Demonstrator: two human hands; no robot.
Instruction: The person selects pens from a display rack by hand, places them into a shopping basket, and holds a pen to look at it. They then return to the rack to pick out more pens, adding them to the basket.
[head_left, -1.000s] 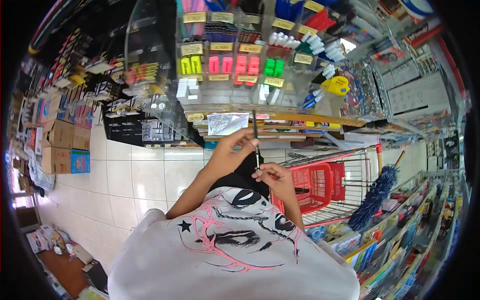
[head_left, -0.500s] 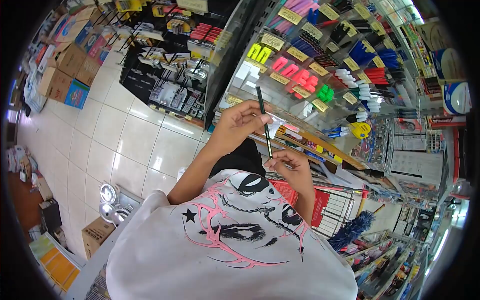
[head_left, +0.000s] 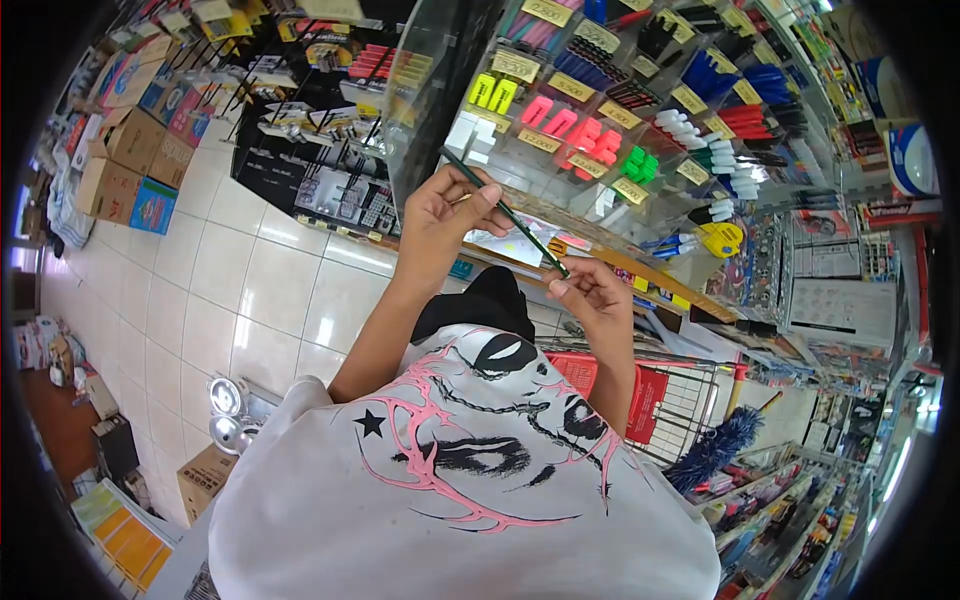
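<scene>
A thin dark green pencil (head_left: 521,227) slants between my two hands, its upper end toward the left and its lower end toward the right. My left hand (head_left: 452,212) pinches it near the upper part with thumb and fingers. The lower tip is held between the thumb and fingers of my right hand (head_left: 592,292). Behind the pencil stands a clear pen display rack (head_left: 560,150) with price labels. Yellow highlighters (head_left: 492,93), pink highlighters (head_left: 572,127) and green markers (head_left: 640,163) sit in its compartments.
A red shopping cart (head_left: 680,405) stands at my right, with a blue fluffy duster (head_left: 715,450) beside it. Cardboard boxes (head_left: 125,165) are stacked on the tiled floor (head_left: 270,270) at the left. Black hanging racks (head_left: 330,150) adjoin the pen display.
The pencil has tilted from nearly upright to a diagonal. My left hand has shifted left, and my right hand has risen a little; both keep hold of it.
</scene>
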